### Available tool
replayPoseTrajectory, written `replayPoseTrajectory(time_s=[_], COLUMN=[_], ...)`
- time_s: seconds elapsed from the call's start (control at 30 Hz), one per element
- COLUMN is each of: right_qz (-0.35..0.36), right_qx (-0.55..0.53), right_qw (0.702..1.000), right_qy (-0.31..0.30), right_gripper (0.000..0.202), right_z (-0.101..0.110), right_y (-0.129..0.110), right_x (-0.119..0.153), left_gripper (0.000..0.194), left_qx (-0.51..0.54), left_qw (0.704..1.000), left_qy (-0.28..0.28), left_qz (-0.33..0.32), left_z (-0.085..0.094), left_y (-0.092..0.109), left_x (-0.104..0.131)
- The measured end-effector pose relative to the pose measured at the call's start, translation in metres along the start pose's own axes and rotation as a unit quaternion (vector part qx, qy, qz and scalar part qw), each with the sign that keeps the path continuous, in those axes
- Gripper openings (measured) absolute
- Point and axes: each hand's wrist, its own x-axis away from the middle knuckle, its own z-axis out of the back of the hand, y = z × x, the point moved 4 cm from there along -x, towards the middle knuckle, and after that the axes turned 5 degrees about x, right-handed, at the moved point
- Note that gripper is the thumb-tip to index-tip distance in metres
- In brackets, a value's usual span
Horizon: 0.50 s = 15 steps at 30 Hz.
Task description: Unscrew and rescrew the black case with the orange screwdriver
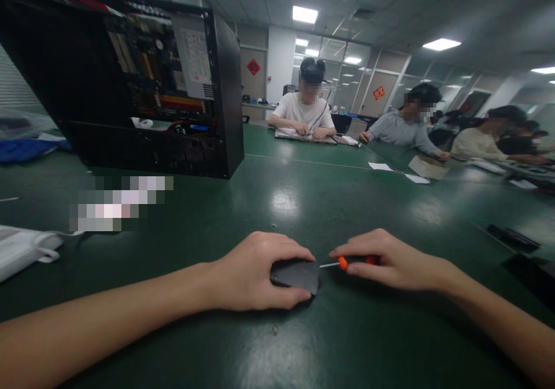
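My left hand [271,273] grips a dark grey, flat-faced block [299,276] on the green table, thumb along its near side and fingers along its far side. What kind of part it is I cannot tell. From the right, my right hand [384,259] holds a screwdriver [343,262] with an orange and dark handle, lying nearly level. Its thin metal shaft points left, and the tip meets or nearly meets the block's right end. Most of the handle is hidden by my fingers.
An open computer case [228,106] stands at the far left of the green table [277,348]. A white bag [26,250] lies at the left edge. Dark parts [514,237] rest at the right. Across the table, a person in a white shirt [303,111] works, with others farther right.
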Motion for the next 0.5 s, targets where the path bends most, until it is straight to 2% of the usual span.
replayPoseTrajectory(time_s=[0.2, 0.33, 0.5], right_qz=[0.063, 0.066, 0.062], right_qx=[0.019, 0.019, 0.020], right_qw=[0.996, 0.994, 0.993], right_qy=[0.063, 0.085, 0.100], right_gripper=[0.039, 0.041, 0.041], right_z=[-0.022, -0.027, -0.031], right_y=[-0.018, -0.021, -0.017], right_x=[-0.008, -0.006, -0.006], left_gripper=[0.045, 0.047, 0.047], left_qx=[-0.005, -0.009, -0.009], left_qw=[1.000, 0.999, 0.999], left_qy=[0.011, 0.018, 0.025], left_qz=[-0.022, -0.045, -0.033], left_z=[-0.002, -0.001, -0.002], left_y=[-0.001, -0.001, -0.004], left_x=[0.000, 0.000, 0.001])
